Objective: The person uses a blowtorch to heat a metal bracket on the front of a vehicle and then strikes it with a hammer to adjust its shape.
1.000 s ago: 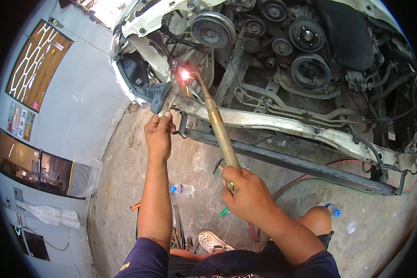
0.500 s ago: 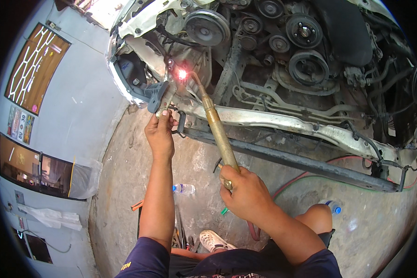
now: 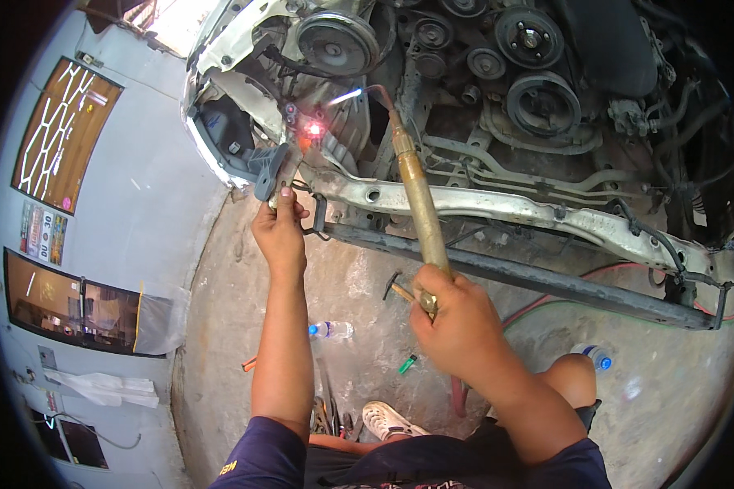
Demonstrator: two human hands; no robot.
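Observation:
My right hand [image 3: 458, 322] is wrapped round the brass handle of a gas torch [image 3: 420, 200]. From its bent copper tip a thin blue-white flame [image 3: 347, 97] points left, apart from the metal. Below and left of the flame, a spot on the car's front body metal [image 3: 313, 130] glows red. My left hand [image 3: 281, 232] pinches the lower end of a narrow metal strip [image 3: 286, 173] between thumb and fingers. The strip's upper end reaches up close to the glowing spot; whether they join is unclear. A grey plastic bracket [image 3: 267, 169] sits just left of the strip.
A pale crossmember [image 3: 481, 200] and a dark bar [image 3: 530, 281] span the car's open front, below engine pulleys [image 3: 544, 112]. On the concrete lie a hammer [image 3: 395, 285], a green lighter [image 3: 408, 364], plastic bottles [image 3: 332, 329] and red and green hoses [image 3: 538, 306].
The torch has moved right and slightly up, taking its tip off the glowing spot; its flame now shows in open air. My left hand keeps its pinch on the strip.

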